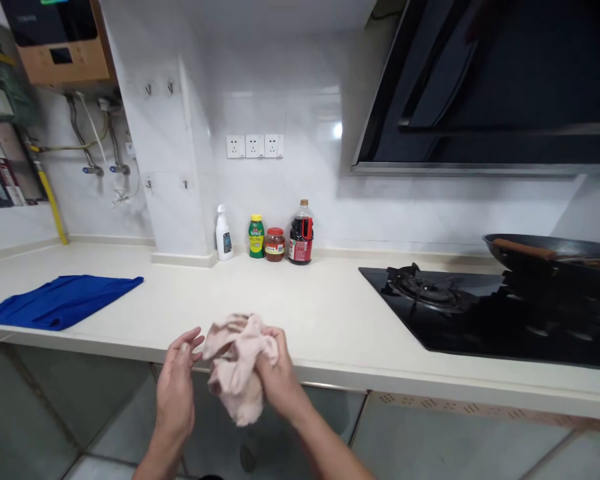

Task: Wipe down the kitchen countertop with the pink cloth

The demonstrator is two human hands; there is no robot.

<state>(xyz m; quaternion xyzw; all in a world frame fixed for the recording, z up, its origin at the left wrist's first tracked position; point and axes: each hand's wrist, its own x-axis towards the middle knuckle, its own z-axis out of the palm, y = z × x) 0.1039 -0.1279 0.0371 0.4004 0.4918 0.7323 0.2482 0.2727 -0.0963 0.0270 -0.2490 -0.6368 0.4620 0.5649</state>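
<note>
The rag point(241, 367) is coloured pale pink, the cloth point(65, 301) blue, the bench point(330, 307) cream, and the stove point(440, 332) black.

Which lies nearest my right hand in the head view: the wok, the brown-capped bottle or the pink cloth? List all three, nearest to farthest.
1. Pink cloth: held in the right hand, bunched toward its left.
2. Brown-capped bottle: ahead, at the back of the counter.
3. Wok: far off to the right, over the black hob.
</note>
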